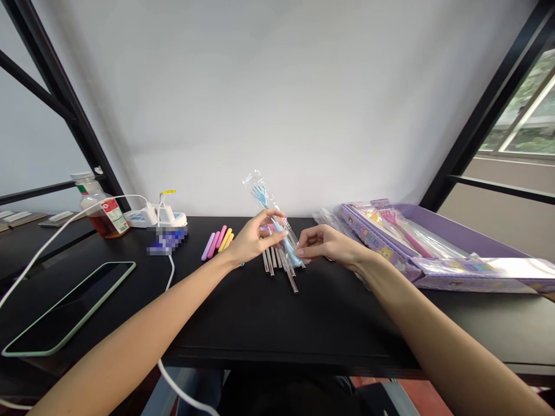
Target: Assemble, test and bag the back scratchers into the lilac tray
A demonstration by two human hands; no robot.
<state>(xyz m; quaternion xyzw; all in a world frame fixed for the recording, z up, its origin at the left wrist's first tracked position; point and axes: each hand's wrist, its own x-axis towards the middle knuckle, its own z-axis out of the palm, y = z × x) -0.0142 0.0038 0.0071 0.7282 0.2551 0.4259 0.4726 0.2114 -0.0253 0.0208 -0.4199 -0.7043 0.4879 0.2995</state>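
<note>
My left hand (255,236) is closed on a clear plastic sleeve (269,216) that holds a blue fork, its tines pointing up and away. My right hand (325,245) pinches the lower end of the same sleeve just above the black table (281,323). Under both hands lie several metal rods (280,263) side by side. A few pink, purple and yellow sticks (219,240) lie to the left of my left hand.
A purple box (451,248) with wrapped pink cutlery sits at the right. At the left are a phone (71,306), a white charger with cable (162,216) and a bottle of amber liquid (102,208). Black shelf struts frame both sides.
</note>
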